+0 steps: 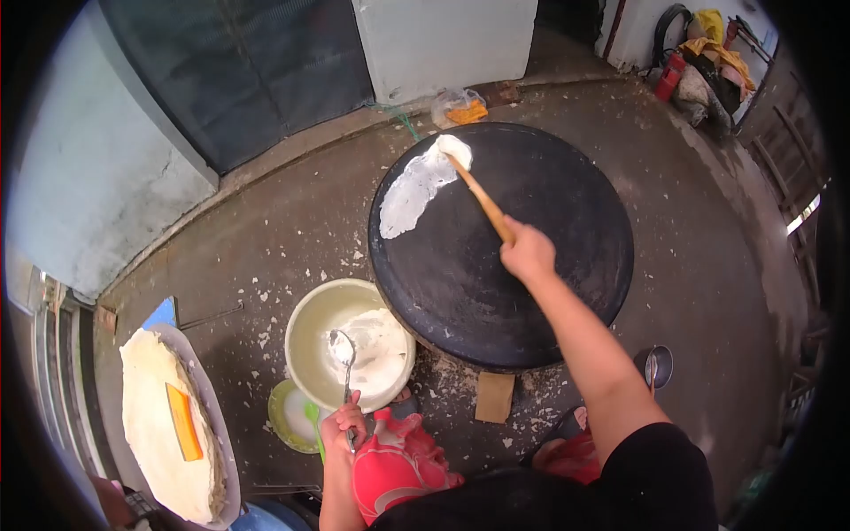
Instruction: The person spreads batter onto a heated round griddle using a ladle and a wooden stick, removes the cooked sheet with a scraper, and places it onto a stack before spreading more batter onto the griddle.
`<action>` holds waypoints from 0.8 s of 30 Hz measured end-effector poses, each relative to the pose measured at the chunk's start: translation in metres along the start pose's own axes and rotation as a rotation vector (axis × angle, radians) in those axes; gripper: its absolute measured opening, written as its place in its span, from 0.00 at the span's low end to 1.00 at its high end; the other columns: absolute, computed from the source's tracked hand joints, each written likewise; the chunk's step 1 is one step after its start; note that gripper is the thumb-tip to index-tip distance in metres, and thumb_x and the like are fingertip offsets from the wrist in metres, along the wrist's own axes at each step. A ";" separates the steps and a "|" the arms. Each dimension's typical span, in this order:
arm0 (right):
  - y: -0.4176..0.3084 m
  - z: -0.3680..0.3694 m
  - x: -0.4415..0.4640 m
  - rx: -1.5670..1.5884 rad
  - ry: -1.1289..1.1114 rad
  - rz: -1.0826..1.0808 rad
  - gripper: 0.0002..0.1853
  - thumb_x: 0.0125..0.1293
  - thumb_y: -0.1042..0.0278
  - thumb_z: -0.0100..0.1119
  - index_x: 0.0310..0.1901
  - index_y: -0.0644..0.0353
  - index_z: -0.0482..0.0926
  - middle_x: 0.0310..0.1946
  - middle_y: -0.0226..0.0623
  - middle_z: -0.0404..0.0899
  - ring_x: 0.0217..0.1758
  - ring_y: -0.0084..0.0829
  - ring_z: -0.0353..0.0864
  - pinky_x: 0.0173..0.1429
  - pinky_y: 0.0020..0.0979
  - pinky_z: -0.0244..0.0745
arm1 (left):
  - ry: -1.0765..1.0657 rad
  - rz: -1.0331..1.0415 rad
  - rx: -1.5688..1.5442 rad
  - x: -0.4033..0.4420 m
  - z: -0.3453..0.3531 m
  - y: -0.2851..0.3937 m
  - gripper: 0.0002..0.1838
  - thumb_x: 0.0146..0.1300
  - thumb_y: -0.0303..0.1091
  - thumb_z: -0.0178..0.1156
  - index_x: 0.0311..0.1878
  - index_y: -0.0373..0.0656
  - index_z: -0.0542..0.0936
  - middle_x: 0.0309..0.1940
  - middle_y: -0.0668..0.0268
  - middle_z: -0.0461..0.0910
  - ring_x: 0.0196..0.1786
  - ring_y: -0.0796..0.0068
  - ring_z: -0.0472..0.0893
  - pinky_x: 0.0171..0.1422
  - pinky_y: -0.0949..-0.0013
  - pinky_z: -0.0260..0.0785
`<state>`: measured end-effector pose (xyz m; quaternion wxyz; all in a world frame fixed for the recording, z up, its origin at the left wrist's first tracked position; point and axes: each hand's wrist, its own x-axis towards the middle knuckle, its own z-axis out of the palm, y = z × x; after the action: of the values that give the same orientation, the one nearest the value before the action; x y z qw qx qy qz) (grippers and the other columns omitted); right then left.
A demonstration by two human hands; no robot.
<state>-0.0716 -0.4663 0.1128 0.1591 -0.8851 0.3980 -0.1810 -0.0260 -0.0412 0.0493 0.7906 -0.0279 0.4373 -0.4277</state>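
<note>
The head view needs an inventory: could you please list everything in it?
Plate: 1, black, centre
Large bowl: 1, cream, left of plate
Paste: 2 main areas, white, on plate and in large bowl
Wooden paddle: 1, tan, over plate
Spoon: 1, silver, over large bowl
Small bowl: 1, green, beside large bowl
Sheet stack: 1, cream, far left
Flat tool: 1, orange and dark, on stack
Plastic bag: 1, clear, beyond plate
Flat piece: 1, brown, near plate
Small pot: 1, grey, floor at right
Heap: 1, mixed colours, upper right
Flakes: many, white, floor
Left hand: 1, bare, on spoon
Right hand: 1, bare, on paddle
Sleeve: 1, black, lower right
</note>
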 end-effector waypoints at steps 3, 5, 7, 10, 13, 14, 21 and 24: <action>-0.036 -0.001 -0.040 0.087 -0.074 -0.210 0.24 0.49 0.69 0.53 0.52 0.52 0.72 0.35 0.42 0.75 0.38 0.43 0.78 0.43 0.40 0.74 | -0.015 -0.006 0.003 0.003 0.000 0.001 0.17 0.63 0.28 0.37 0.49 0.26 0.67 0.19 0.69 0.65 0.15 0.81 0.63 0.16 0.78 0.57; -0.039 0.004 -0.021 -0.201 -0.086 -0.275 0.24 0.50 0.70 0.53 0.53 0.53 0.71 0.33 0.40 0.74 0.35 0.42 0.78 0.38 0.39 0.74 | -0.005 0.011 -0.003 0.005 -0.001 -0.001 0.17 0.63 0.28 0.37 0.49 0.26 0.67 0.19 0.69 0.65 0.15 0.81 0.63 0.16 0.78 0.57; -0.006 0.008 0.021 -0.350 0.023 -0.160 0.22 0.51 0.70 0.53 0.52 0.53 0.71 0.31 0.39 0.74 0.33 0.40 0.78 0.35 0.37 0.74 | 0.012 0.036 -0.003 0.000 -0.004 -0.002 0.17 0.63 0.28 0.38 0.49 0.26 0.67 0.19 0.69 0.65 0.15 0.81 0.63 0.16 0.78 0.57; 0.002 -0.003 0.017 -0.162 0.000 -0.028 0.25 0.51 0.71 0.52 0.55 0.53 0.70 0.34 0.42 0.75 0.36 0.41 0.78 0.40 0.37 0.74 | 0.012 0.014 0.021 0.000 0.002 0.001 0.16 0.63 0.27 0.38 0.49 0.26 0.67 0.19 0.69 0.66 0.15 0.81 0.63 0.16 0.78 0.57; -0.010 0.013 -0.042 0.102 0.019 -0.142 0.26 0.49 0.70 0.52 0.54 0.55 0.70 0.34 0.47 0.75 0.38 0.44 0.78 0.44 0.41 0.73 | 0.009 0.018 0.033 0.004 0.000 0.005 0.16 0.63 0.27 0.38 0.48 0.26 0.68 0.18 0.69 0.66 0.15 0.81 0.63 0.16 0.78 0.57; -0.012 0.009 -0.043 0.000 -0.025 -0.181 0.26 0.49 0.70 0.52 0.55 0.55 0.70 0.33 0.45 0.75 0.37 0.43 0.78 0.42 0.40 0.73 | 0.020 0.025 0.029 0.003 0.004 0.001 0.16 0.63 0.27 0.38 0.47 0.26 0.68 0.18 0.69 0.65 0.15 0.81 0.63 0.16 0.78 0.57; 0.022 -0.005 0.009 -0.142 -0.050 0.102 0.30 0.50 0.69 0.53 0.59 0.51 0.66 0.36 0.42 0.75 0.39 0.42 0.78 0.42 0.38 0.74 | 0.054 0.005 0.044 0.002 0.002 0.005 0.15 0.63 0.28 0.38 0.46 0.26 0.69 0.17 0.69 0.65 0.15 0.81 0.63 0.16 0.78 0.57; -0.022 0.002 -0.012 -0.058 -0.042 -0.035 0.28 0.49 0.70 0.52 0.57 0.55 0.66 0.38 0.43 0.75 0.40 0.43 0.78 0.45 0.39 0.73 | 0.033 0.000 0.043 0.004 0.004 0.002 0.15 0.63 0.28 0.38 0.46 0.26 0.69 0.16 0.70 0.64 0.15 0.81 0.63 0.16 0.78 0.57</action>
<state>-0.0639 -0.4429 0.1178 0.1384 -0.8999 0.3841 -0.1534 -0.0214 -0.0438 0.0483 0.7836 -0.0036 0.4411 -0.4375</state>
